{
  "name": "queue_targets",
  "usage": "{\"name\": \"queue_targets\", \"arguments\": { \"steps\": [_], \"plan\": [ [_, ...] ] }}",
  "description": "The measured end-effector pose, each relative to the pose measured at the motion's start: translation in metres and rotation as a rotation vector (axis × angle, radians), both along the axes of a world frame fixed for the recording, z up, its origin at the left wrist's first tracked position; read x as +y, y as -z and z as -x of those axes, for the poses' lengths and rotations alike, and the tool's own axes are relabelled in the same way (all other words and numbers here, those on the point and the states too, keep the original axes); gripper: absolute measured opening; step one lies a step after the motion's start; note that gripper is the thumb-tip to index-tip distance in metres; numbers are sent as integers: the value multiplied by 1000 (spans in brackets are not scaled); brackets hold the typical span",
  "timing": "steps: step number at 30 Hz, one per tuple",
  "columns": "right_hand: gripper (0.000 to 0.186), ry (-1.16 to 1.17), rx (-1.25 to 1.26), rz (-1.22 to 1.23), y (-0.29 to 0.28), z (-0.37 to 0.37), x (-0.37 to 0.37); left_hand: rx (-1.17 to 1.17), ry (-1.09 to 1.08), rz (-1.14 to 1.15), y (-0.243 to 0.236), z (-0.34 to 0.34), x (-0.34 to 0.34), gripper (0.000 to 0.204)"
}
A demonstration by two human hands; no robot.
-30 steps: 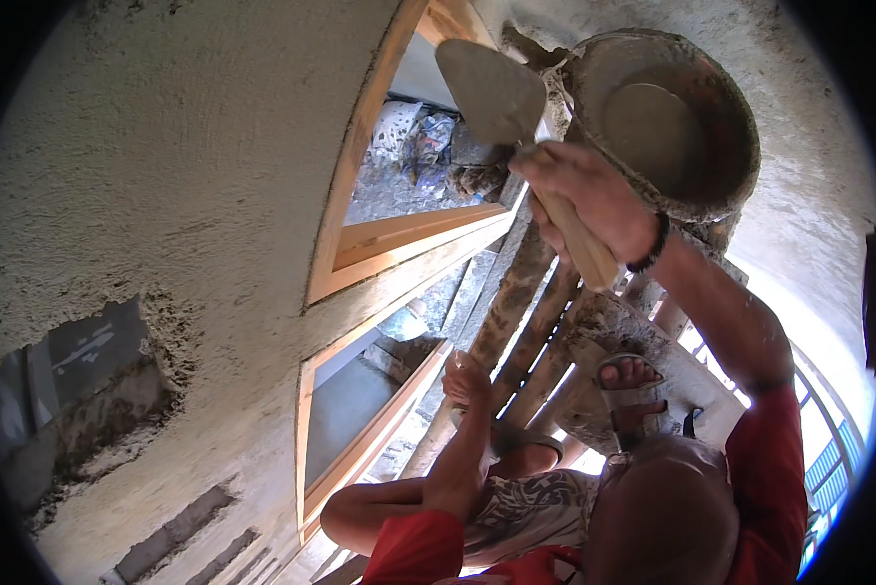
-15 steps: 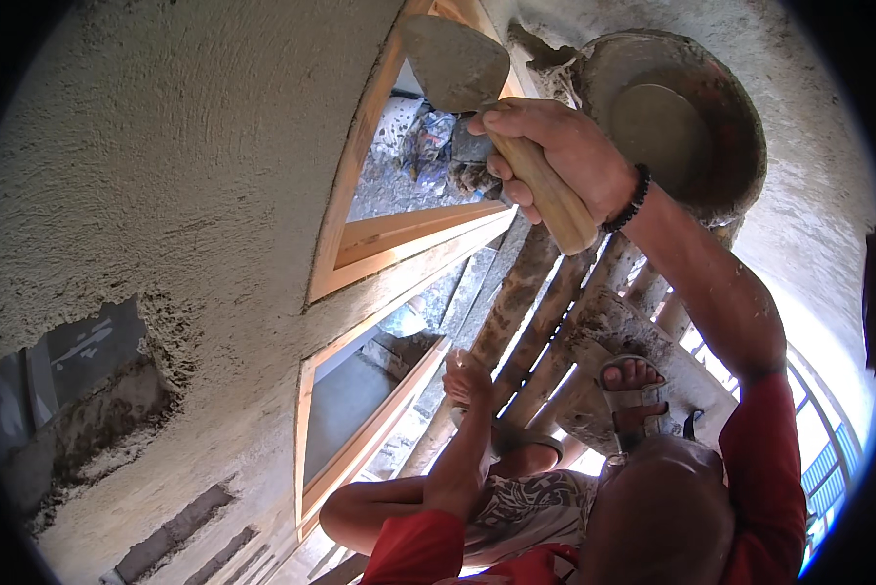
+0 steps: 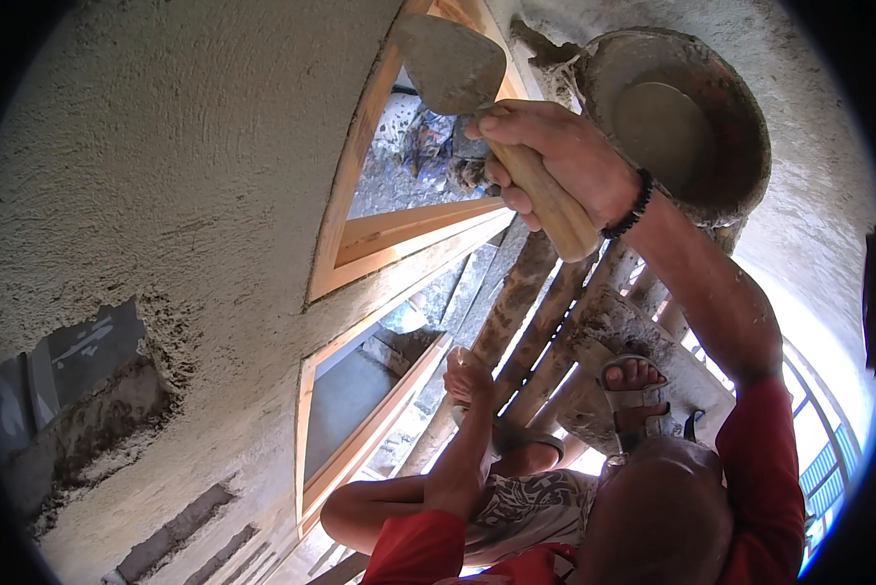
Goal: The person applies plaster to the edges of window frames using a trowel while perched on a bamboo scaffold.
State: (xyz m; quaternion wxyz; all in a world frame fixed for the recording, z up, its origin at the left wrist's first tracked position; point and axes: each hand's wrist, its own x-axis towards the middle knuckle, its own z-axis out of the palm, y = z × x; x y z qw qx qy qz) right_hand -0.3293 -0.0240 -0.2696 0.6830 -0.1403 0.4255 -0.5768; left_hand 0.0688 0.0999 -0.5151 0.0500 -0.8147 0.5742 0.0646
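Your right hand (image 3: 569, 156) grips the trowel (image 3: 472, 86), hiding part of its handle (image 3: 552, 208); the blade (image 3: 449, 63) covers some window frame (image 3: 413, 224). Whether your curled left hand (image 3: 470, 378) holds anything, I can't tell.

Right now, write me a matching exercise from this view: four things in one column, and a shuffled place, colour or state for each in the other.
Things:
1. Trowel
2. Bracelet
3. Tub
4. Right sleeve

Places, colours, states:
A. Red
B. Round, at the picture's upper right
C. Gripped by its wooden handle in the right hand
D. Black, looped around the wrist

Pairs: 1-C, 2-D, 3-B, 4-A
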Motion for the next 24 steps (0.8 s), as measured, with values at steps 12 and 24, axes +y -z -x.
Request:
{"name": "queue_targets", "arguments": {
  "steps": [12, 24],
  "plan": [
    [29, -360, 159, 83, 8, -57, 24, 64, -41, -38, 2, 0, -2, 31],
    [26, 25, 401, 71, 71, -39, 15, -31, 9, -8, 20, -23, 4, 36]
  ]
}}
